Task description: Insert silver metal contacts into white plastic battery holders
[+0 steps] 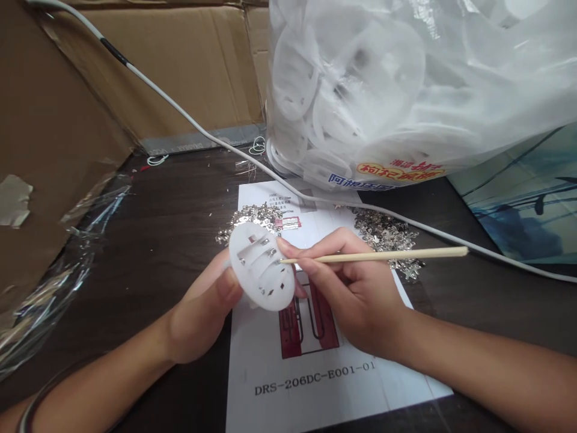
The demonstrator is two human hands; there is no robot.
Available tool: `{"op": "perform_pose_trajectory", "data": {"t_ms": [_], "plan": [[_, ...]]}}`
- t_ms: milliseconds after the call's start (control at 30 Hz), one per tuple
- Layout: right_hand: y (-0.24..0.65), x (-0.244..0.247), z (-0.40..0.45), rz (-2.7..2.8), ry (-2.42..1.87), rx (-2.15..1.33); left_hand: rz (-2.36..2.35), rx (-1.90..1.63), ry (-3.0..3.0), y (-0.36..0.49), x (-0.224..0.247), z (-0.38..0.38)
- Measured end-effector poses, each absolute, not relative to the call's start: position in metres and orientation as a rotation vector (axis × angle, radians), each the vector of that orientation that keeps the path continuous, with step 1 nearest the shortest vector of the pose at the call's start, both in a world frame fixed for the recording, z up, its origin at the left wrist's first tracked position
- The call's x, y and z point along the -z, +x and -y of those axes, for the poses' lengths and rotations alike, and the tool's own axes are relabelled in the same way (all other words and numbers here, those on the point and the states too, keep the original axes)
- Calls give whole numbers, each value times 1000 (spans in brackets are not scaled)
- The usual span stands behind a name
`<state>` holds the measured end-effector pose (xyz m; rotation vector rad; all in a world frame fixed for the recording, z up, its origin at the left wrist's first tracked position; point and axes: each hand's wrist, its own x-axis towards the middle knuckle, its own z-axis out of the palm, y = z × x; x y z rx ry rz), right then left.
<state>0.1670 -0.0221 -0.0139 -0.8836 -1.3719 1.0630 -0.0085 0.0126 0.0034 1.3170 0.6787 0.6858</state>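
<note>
A white oval plastic piece (265, 276) with slots and several small metal clips is held tilted in my left hand (202, 310), whose thumb presses its lower left edge. My right hand (360, 288) pinches a thin wooden stick (396, 255) near its left end. The stick's tip meets the plastic piece at a metal clip on its right side. Fingers of my right hand are close to the piece's right edge. Under both hands lies a printed white sheet (315, 409).
Piles of small metal parts lie behind the plastic piece (259, 215) and behind my right hand (387, 234). A big clear bag (360, 90) of white plastic pieces stands at the back. A white cable (193, 123) crosses the view. Cardboard (180, 66) borders the back and left.
</note>
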Motion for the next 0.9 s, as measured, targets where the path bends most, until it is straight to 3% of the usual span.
{"op": "perform_pose_trajectory", "data": {"t_ms": [267, 600, 900], "plan": [[172, 10, 21, 1332, -860, -1238, -637, -726, 1402, -11, 0, -12], [174, 15, 22, 1319, -990, -972, -577, -682, 1394, -11, -2, -11], [181, 9, 23, 1409, -1005, -965, -547, -523, 1449, -12, -14, -12]]}}
